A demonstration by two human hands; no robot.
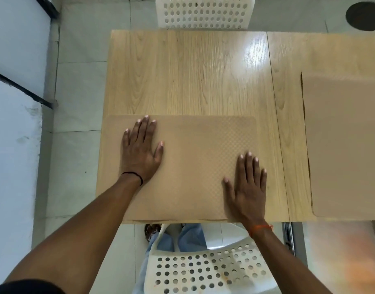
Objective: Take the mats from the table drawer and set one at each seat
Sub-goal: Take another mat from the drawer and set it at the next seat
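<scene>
A tan mat [191, 158] with a fine checked texture lies flat at the near edge of the wooden table [182, 77], in front of the near white chair. My left hand [141, 148] presses flat on its left part, fingers straight. My right hand [249, 185] lies flat on its right near corner. A second tan mat [343, 143] lies on the adjoining table to the right, running out of the frame. On its near side an open drawer [331, 251] shows under the table edge.
A white perforated chair [205, 270] stands right below me, between my legs and the table. Another white chair [204, 12] stands at the far side. A wall with a black frame [21, 88] runs along the left. The floor is grey tile.
</scene>
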